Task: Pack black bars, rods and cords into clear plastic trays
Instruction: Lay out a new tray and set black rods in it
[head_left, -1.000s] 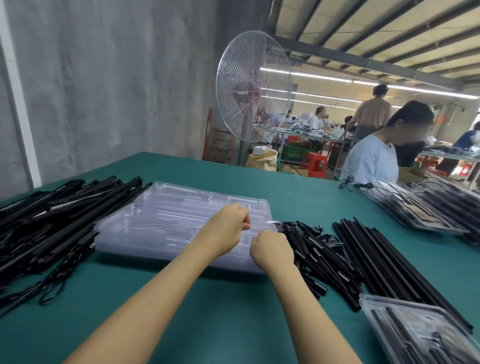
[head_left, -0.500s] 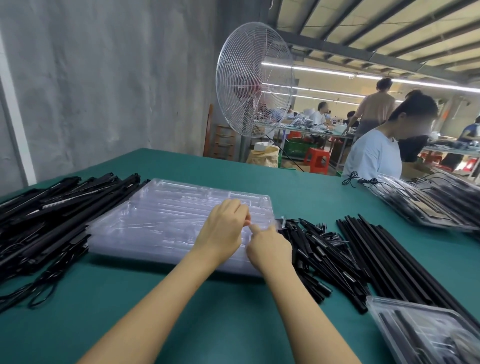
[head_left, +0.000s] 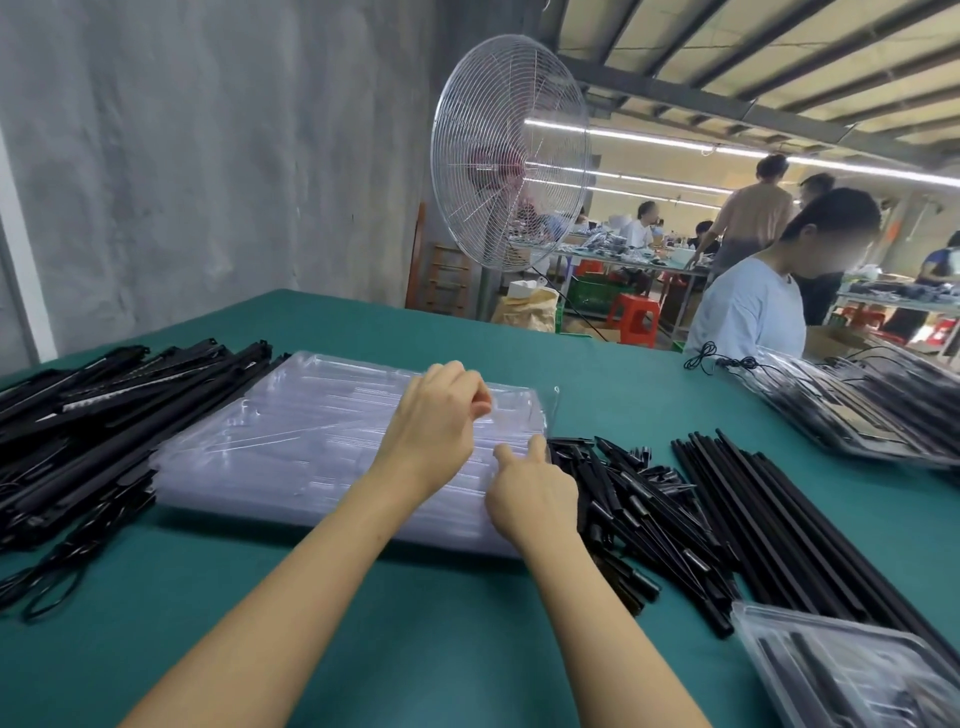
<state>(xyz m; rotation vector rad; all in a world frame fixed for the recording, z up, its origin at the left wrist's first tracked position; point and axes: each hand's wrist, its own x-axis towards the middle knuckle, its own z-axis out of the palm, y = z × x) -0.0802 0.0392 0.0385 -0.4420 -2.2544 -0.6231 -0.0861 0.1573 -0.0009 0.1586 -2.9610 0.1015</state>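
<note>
The trays lie long-ways across the middle of the tabletop, and the left hand and right hand both pinch the top one's right end, fingers curled.

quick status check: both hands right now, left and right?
Left hand: fingers curled, pinching the top clear tray.
Right hand: thumb and forefinger at the right edge of the tray stack; grip cannot be told.

A big wire-caged fan stands past the green table, beside a grey wall. A person in a pale shirt sits right; behind, a red stool, a green crate, strip lights
</note>
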